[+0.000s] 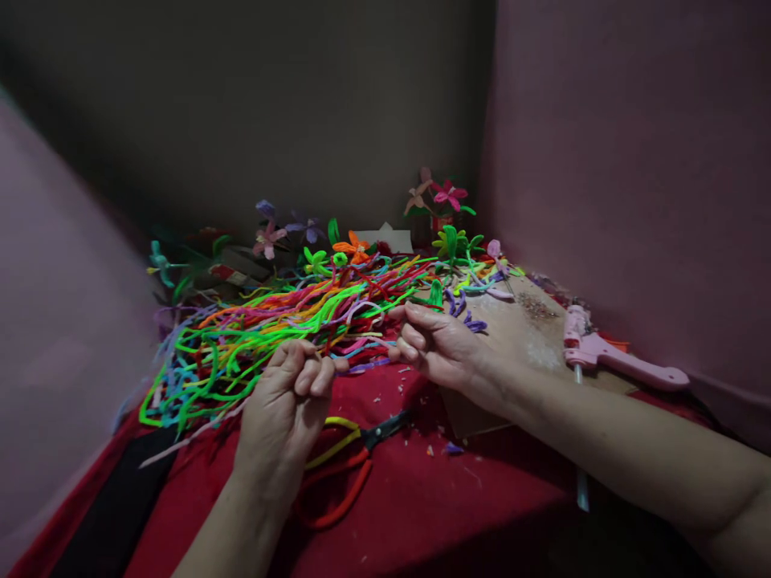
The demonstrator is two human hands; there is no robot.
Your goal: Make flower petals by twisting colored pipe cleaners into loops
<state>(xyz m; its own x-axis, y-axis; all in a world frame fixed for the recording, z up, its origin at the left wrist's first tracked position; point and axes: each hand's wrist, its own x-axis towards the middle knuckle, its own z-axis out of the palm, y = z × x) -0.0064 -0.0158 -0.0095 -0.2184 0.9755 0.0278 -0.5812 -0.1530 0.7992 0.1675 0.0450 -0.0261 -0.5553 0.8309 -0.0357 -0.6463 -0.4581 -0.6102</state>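
Left hand (283,401), right hand (449,349): fingers curled narrow, contents I can't tell | fuzzy stems (319,309): just beyond, running mostly crosswise, left hand nearer their middle (scissors (374,436) lie between my forearms)

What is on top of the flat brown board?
Purple fuzzy-stem loops lie on the flat brown board, with small loose bits and, at its right edge, a pink plastic glue gun. The right hand and forearm hide part; anything beneath them cannot be seen.
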